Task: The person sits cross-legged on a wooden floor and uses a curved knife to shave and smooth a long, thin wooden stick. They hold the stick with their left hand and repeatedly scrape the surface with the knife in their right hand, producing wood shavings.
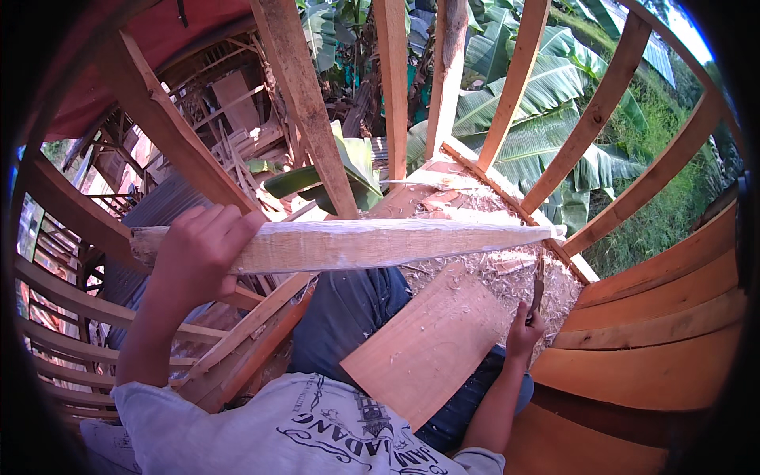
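Note:
My left hand (pixel 199 252) is wrapped over the left part of a long pale wooden plank (pixel 388 245), fingers on its upper edge and thumb below. The plank lies crosswise in front of me and narrows toward its right end. In my right hand (pixel 522 336) is a slim knife-like tool (pixel 538 291), held by its dark handle. It points upward, its narrow upper part close beneath the plank's tapered end. Its exact kind is hard to make out. Across my legs rests a flat reddish-brown board (pixel 431 340) with shavings scattered on it.
Wood shavings (pixel 554 277) cover the floor ahead. Upright wooden ribs (pixel 392 87) curve around me, with planked orange-brown sides (pixel 649 332) at the right. Low beams (pixel 245 336) stand at the left. Banana leaves (pixel 538 103) and stacked timber (pixel 237 103) are beyond the ribs.

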Demonstrator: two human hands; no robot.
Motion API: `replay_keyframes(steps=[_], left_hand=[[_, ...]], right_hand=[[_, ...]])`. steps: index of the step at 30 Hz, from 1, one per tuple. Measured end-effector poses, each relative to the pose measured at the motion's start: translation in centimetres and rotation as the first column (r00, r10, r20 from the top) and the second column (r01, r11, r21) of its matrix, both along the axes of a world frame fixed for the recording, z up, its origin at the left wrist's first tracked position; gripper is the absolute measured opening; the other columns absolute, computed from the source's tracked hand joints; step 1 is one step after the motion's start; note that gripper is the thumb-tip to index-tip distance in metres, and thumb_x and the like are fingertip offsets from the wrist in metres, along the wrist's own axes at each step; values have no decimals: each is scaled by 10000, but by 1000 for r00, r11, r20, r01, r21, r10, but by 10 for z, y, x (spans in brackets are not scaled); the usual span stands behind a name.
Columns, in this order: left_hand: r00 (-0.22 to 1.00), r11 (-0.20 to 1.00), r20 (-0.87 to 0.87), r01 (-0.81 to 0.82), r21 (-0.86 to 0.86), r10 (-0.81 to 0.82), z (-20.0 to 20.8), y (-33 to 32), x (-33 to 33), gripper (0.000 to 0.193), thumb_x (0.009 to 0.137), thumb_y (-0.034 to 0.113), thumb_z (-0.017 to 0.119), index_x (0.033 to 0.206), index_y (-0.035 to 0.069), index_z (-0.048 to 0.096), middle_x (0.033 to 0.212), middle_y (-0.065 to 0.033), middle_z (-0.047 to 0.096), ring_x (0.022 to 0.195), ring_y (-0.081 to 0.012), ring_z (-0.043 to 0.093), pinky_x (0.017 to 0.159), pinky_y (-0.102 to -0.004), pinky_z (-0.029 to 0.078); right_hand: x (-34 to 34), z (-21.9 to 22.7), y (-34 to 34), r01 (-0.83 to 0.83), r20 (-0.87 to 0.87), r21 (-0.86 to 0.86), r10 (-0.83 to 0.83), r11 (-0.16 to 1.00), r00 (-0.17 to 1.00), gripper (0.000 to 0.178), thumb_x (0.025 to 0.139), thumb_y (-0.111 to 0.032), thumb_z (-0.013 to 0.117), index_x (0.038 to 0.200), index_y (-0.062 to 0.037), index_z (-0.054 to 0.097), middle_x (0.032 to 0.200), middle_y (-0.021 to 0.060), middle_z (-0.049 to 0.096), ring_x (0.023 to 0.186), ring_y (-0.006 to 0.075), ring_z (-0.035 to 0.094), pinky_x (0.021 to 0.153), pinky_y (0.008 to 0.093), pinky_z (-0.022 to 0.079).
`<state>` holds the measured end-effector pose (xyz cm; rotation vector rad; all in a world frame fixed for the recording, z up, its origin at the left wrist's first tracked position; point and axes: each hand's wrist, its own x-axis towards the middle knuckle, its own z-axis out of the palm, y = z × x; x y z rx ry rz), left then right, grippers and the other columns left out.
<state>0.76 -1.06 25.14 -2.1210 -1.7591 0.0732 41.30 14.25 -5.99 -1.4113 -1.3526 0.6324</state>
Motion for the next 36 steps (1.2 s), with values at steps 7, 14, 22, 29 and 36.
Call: replay_keyframes(steps=[7,14,22,29,36], left_hand=[[996,994,-85,16,106,-7,19,-5,-2,630,346,36,662,951,59,489,724,-90,446,685,-291,491,628,-387,369],[956,943,-292,81,324,17,51,1,-21,471,511,-22,672,942,92,518,838,-48,560,829,-237,539,866,-388,356],[902,809,-426,300,506,-68,86,27,-34,323,621,-11,607,911,75,495,873,-71,515,930,-274,525,921,-448,406],[832,673,-544,467,574,-113,117,57,-56,327,617,-2,623,895,79,470,886,-68,507,971,-253,538,1029,-479,370],[729,457,-675,641,617,-110,168,89,-46,416,627,27,669,983,93,464,1003,-93,525,1118,-285,505,1062,-552,293]], right_hand=[[-13,7,-7,-85,14,30,85,996,996,373,892,-243,618,633,2,507,506,-26,385,505,50,339,457,281,237],[-12,7,-7,-82,-18,-43,82,996,996,347,884,-217,622,643,17,539,513,-34,401,502,53,346,457,281,240],[-4,-11,3,48,14,15,-48,999,999,193,843,-186,671,776,-18,604,608,-28,465,533,62,369,485,243,303],[-14,-1,8,-11,25,136,7,991,1000,259,802,-134,700,1037,-33,660,695,-40,534,557,42,355,487,235,293],[-23,10,18,-140,82,89,133,986,988,450,670,-125,810,1064,7,636,672,-48,448,577,60,335,503,241,294]])
